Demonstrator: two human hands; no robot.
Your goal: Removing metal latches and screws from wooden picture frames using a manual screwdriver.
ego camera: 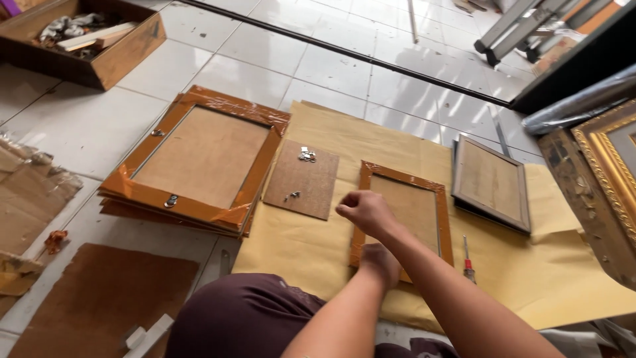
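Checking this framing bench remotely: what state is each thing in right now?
Small frame: face down on the yellow paper, edges taped.
Right hand: closed in a pinch grip above that frame.
Left hand: resting on the frame's near edge.
Stack of frames: face down, taped.
Grey frame: face down, untaped.
Screwdriver: lying loose.
Wooden box: open.

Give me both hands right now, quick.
Left hand: resting on the small frame's lower edge; grip cannot be told.
Right hand: closed fist above that frame, contents hidden.
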